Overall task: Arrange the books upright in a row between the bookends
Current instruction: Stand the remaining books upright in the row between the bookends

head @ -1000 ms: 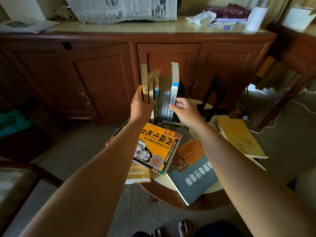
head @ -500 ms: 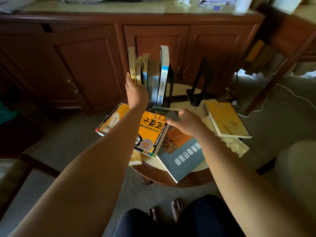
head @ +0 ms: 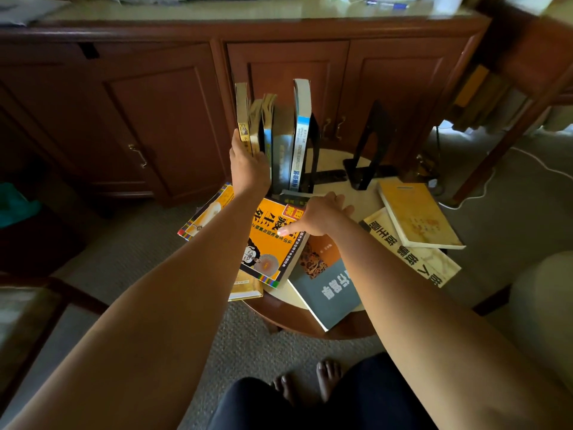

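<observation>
Several upright books (head: pixel 297 135) stand in a row at the back of the small round table (head: pixel 330 158), against a black bookend (head: pixel 313 141). My left hand (head: pixel 249 169) grips the left end of the row, thumb on the yellow spine. A second black bookend (head: pixel 369 141) stands apart to the right. My right hand (head: pixel 322 214) lies with fingers spread on flat books, thumb on the orange book (head: pixel 269 246). A grey book (head: pixel 328 293), a yellow book (head: pixel 415 215) and a cream book (head: pixel 412 259) lie flat nearby.
A brown wooden cabinet (head: pixel 155 119) with closed doors stands right behind the table. Another flat book (head: pixel 207 212) sticks out over the table's left edge under my left forearm. My bare feet (head: pixel 310 383) are on the carpet below.
My right hand left the right end of the upright row and came down onto the flat books. My left hand stayed on the row. The view tilted downward.
</observation>
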Demonstrator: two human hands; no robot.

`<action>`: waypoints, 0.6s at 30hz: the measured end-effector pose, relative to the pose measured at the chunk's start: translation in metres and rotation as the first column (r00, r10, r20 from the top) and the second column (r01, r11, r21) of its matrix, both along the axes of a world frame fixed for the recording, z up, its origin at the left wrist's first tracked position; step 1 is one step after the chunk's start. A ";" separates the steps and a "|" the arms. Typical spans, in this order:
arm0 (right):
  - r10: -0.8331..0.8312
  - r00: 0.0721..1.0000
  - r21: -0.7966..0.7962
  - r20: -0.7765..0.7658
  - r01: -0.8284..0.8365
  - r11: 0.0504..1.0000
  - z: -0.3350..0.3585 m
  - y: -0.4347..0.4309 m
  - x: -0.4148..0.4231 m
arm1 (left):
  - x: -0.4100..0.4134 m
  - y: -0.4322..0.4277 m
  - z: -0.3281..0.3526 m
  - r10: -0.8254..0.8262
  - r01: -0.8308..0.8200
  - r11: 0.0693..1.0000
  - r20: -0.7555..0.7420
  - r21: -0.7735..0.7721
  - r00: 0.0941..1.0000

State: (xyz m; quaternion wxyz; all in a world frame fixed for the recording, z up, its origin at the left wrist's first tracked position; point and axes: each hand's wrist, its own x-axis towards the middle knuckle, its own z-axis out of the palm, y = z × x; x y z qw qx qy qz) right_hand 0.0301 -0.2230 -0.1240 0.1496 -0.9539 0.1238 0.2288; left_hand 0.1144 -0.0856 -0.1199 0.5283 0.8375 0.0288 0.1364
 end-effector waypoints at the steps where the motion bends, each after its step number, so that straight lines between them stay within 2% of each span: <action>1: -0.039 0.999 0.084 -0.001 0.039 0.996 0.002 0.000 0.001 | -0.001 0.001 0.001 -0.005 0.005 1.000 -0.006 0.011 1.000; 3: -0.142 0.989 0.342 0.041 0.120 0.932 -0.001 -0.001 0.000 | 0.001 0.004 0.003 -0.005 0.006 1.000 -0.029 0.020 1.000; 5: -0.239 0.970 0.575 0.043 0.172 0.800 -0.004 0.001 -0.001 | 0.004 0.009 0.007 -0.016 0.017 1.000 -0.079 0.014 0.997; 8: -0.356 0.934 0.775 -0.012 0.234 0.588 0.001 0.005 -0.008 | 0.005 0.019 0.011 -0.013 0.009 1.000 -0.219 -0.021 0.976; 10: -0.421 0.907 0.822 -0.028 0.260 0.507 0.015 0.007 -0.015 | -0.008 0.026 0.020 0.016 -0.024 0.999 -0.241 -0.027 0.970; 13: -0.475 0.879 0.832 0.050 0.226 0.506 0.039 0.003 -0.023 | -0.038 0.041 0.036 0.043 -0.041 0.997 -0.035 0.069 0.998; 15: -0.465 0.878 0.836 0.110 0.172 0.522 0.057 -0.002 -0.029 | -0.057 0.051 0.053 -0.057 0.032 0.984 0.141 0.174 0.988; 17: -0.438 0.883 0.826 0.170 0.115 0.551 0.075 -0.008 -0.036 | -0.068 0.064 0.072 -0.202 0.125 0.926 0.188 0.356 0.961; 18: -0.425 0.882 0.821 0.203 0.083 0.564 0.082 -0.013 -0.039 | -0.069 0.071 0.080 -0.272 0.175 0.865 0.146 0.471 0.951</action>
